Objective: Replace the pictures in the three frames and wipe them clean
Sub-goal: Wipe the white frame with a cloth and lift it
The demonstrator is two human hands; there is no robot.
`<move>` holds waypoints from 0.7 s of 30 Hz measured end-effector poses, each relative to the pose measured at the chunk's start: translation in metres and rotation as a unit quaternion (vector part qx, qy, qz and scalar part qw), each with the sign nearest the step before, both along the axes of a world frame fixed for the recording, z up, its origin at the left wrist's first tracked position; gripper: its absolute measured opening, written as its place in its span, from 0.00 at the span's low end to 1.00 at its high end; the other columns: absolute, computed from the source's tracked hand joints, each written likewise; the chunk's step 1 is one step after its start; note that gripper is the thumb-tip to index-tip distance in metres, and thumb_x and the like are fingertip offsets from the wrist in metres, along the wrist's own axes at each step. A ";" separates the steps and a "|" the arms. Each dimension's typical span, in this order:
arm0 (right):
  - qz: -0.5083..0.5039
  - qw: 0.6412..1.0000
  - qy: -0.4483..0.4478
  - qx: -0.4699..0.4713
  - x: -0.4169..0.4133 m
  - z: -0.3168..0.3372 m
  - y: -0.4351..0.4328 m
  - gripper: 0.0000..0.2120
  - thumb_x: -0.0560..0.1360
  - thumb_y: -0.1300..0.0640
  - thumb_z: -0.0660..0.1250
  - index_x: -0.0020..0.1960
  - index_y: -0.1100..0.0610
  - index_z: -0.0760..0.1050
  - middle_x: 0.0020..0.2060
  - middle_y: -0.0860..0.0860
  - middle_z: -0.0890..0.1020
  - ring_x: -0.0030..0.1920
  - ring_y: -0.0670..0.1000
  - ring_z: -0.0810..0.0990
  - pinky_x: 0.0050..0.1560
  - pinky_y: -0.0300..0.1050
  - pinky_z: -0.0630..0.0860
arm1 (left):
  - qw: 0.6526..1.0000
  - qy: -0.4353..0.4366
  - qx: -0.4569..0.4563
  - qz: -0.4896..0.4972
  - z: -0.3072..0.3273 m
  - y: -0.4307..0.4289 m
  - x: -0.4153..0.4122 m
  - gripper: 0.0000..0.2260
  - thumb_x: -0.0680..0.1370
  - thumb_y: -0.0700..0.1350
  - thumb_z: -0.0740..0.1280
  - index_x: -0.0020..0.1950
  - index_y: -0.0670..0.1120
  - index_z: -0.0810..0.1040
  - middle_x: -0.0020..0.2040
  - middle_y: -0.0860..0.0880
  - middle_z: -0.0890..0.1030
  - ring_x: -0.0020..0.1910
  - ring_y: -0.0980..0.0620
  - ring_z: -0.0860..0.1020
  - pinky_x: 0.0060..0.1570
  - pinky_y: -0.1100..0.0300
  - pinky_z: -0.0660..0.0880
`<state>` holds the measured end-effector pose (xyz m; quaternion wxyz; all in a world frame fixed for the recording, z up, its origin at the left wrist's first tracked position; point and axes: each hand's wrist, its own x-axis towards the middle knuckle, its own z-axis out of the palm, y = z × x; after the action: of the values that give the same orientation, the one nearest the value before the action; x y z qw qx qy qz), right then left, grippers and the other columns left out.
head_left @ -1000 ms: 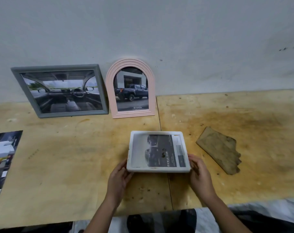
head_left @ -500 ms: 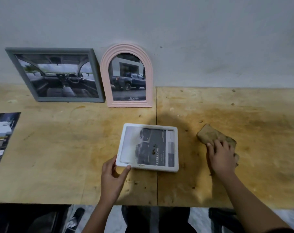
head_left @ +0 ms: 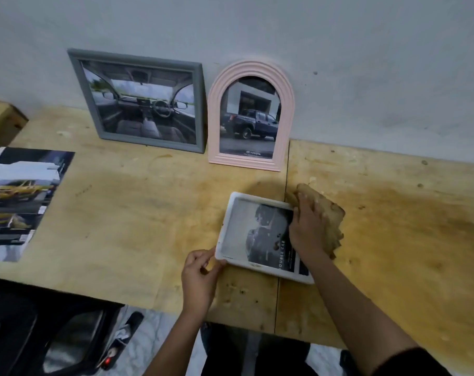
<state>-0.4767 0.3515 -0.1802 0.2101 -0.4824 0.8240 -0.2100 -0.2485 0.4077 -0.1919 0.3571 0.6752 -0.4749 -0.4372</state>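
A: Nearest the camera, the left hand [head_left: 199, 278] sits at the tabletop's [head_left: 127, 229] front edge, fingers [head_left: 203, 257] curled and pinching the near left corner of the white frame [head_left: 231, 226], thumb on its rim

B: And the frame itself?

A: Lying flat, face up, straddling the seam between the two plywood boards, a dark car picture showing behind its glass

B: Right side?

A: The right hand [head_left: 307, 229] comes in over the frame's right half, palm down, fingers pressed together on the brown cloth [head_left: 328, 213]. Hand and forearm cover the frame's right edge, so that rim is mostly hidden. The cloth spills off the frame's far right corner onto the stained wood

B: What else is lying around?

A: Off to the left, well apart from the hands, loose car prints [head_left: 21, 196] lie flat, overlapping, a yellow vehicle on top

B: And at the back?

A: Two frames lean against the wall [head_left: 366, 63]: the grey frame [head_left: 141, 100] with a car interior picture, and just beside it on the right the pink arched frame [head_left: 250, 116] with a dark pickup
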 end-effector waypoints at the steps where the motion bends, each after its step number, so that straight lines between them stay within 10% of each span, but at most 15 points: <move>1: 0.017 1.000 -0.004 0.004 0.011 -0.003 -0.004 0.21 0.82 0.56 0.49 0.74 0.52 0.58 0.74 0.53 0.62 0.75 0.55 0.53 0.75 0.54 0.48 | 1.000 -0.001 -0.002 -0.004 0.000 -0.002 0.001 0.12 0.70 0.38 0.74 0.53 0.45 0.82 0.44 0.47 0.75 0.43 0.53 0.74 0.41 0.73 0.70; 15: 0.403 0.909 0.071 0.074 0.104 -0.001 -0.031 0.20 0.81 0.57 0.51 0.73 0.53 0.63 0.75 0.49 0.58 0.76 0.53 0.44 0.75 0.54 0.48 | 1.000 -0.006 0.008 -0.024 0.001 -0.008 0.009 0.13 0.69 0.43 0.75 0.53 0.46 0.82 0.45 0.57 0.74 0.44 0.61 0.75 0.43 0.76 0.71; 21: 0.398 0.912 -0.067 0.074 0.111 0.004 0.004 0.18 0.78 0.58 0.56 0.65 0.58 0.73 0.70 0.49 0.69 0.76 0.46 0.50 0.73 0.41 0.52 | 0.999 -0.044 0.013 0.003 -0.003 -0.006 0.004 0.08 0.73 0.40 0.70 0.51 0.43 0.82 0.44 0.54 0.73 0.45 0.52 0.76 0.42 0.70 0.69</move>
<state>-0.3653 0.3554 -0.1758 0.3657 -0.7383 0.5611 -0.0790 -0.2441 0.4022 -0.1947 0.3285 0.6995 -0.4827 -0.4120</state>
